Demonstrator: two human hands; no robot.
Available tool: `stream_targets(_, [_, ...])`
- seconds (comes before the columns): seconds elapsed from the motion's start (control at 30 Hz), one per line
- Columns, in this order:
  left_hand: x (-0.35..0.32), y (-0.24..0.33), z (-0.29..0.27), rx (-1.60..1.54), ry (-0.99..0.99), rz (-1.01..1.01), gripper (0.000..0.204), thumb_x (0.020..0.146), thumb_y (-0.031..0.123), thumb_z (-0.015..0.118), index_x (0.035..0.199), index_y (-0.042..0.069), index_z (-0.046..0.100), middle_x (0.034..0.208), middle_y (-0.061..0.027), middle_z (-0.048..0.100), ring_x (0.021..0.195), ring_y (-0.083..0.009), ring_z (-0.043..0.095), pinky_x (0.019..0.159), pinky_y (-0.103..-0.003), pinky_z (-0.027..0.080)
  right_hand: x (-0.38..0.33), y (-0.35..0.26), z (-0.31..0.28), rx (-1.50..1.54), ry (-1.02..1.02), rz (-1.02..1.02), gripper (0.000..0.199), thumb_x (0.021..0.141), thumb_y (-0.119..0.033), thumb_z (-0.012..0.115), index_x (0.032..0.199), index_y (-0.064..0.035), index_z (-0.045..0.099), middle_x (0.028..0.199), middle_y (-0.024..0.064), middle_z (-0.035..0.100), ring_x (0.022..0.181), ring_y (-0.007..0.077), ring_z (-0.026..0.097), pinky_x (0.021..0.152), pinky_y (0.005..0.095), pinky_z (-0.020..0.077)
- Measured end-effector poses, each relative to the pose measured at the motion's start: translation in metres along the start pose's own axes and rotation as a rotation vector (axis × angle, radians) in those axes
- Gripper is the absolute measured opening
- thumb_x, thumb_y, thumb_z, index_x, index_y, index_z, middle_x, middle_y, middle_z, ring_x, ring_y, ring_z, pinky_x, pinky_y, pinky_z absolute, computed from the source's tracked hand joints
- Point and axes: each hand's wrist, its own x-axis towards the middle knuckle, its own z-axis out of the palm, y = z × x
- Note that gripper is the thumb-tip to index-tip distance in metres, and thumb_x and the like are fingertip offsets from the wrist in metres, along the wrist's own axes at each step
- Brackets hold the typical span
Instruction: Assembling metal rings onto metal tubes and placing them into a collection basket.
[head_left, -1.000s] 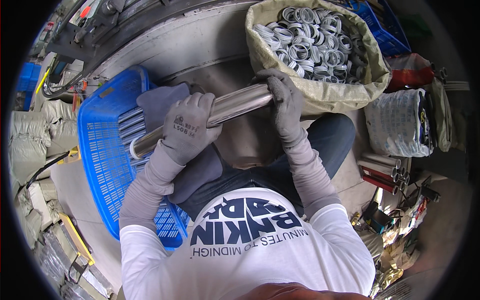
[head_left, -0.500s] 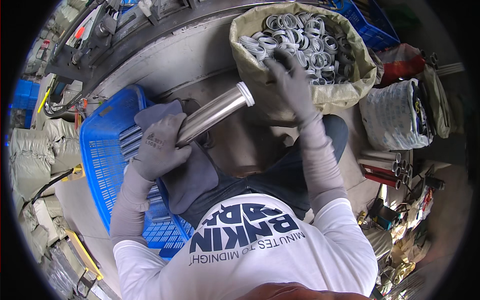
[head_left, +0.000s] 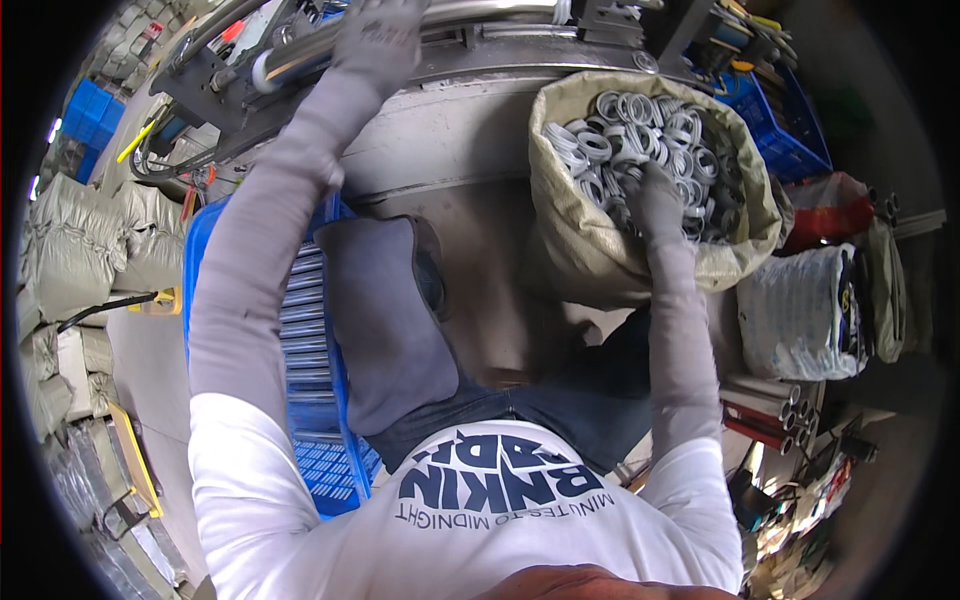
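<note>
My left hand (head_left: 378, 42), in a grey glove, reaches up to the machine at the top and is closed round a shiny metal tube (head_left: 480, 14). The tube lies lengthwise along the machine, with a white ring at its right end; the fingertips are cut off by the picture's edge. My right hand (head_left: 657, 205), gloved too, is down in a woven sack (head_left: 590, 265) full of grey-white rings (head_left: 632, 108). Its fingers are bent in among the rings, with their tips hidden, so what they hold does not show.
A blue basket (head_left: 345, 440) holding several metal tubes (head_left: 305, 330) stands left of my legs, beside a grey pad (head_left: 385, 320). Right of the sack lie a white package (head_left: 800, 315) and stacked tubes (head_left: 765, 405). A blue crate (head_left: 795, 140) stands behind the sack.
My left hand has carried the ring-ended tube from above the basket up to the machine. My right hand has gone from the sack's edge in among the rings. The view has shifted.
</note>
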Motion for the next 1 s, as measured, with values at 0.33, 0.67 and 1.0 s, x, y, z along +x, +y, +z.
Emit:
stream_targets(0.33, [0.117, -0.054, 0.136, 0.023, -0.246, -0.181, 0.060, 0.094, 0.012, 0.057, 0.154, 0.006, 0.048, 0.158, -0.0185, 0.051, 0.146, -0.0323, 0.050, 0.119, -0.044, 0.043, -0.054, 0.026, -0.003, 1.361, -0.193, -0.141, 0.039, 0.107, -0.011, 0.053, 0.144, 0.0011, 0.053, 0.145, 0.0193, 0.057, 0.127, 0.0396, 0.065, 0.107, 0.0505, 0.0575])
stream_targets(0.67, [0.069, -0.108, 0.147, 0.498, -0.044, -0.058, 0.064, 0.097, 0.018, 0.047, 0.159, 0.002, 0.041, 0.169, -0.0193, 0.036, 0.160, -0.0333, 0.028, 0.132, -0.050, 0.015, -0.039, -0.027, -0.009, 1.349, -0.113, -0.217, 0.071, 0.087, 0.006, 0.080, 0.151, 0.0035, 0.048, 0.134, 0.0145, 0.068, 0.121, 0.0224, 0.067, 0.107, 0.0388, 0.0551])
stream_targets(1.0, [-0.299, -0.074, 0.017, -0.314, -0.073, -0.343, 0.042, 0.094, 0.015, 0.059, 0.136, 0.011, 0.064, 0.137, -0.0177, 0.065, 0.130, -0.0372, 0.060, 0.111, -0.048, 0.047, -0.041, 0.036, 0.002, 2.043, -0.366, -0.023, 0.057, 0.107, -0.013, 0.054, 0.161, -0.0052, 0.040, 0.164, 0.0181, 0.044, 0.148, 0.0309, 0.046, 0.121, 0.0453, 0.0413])
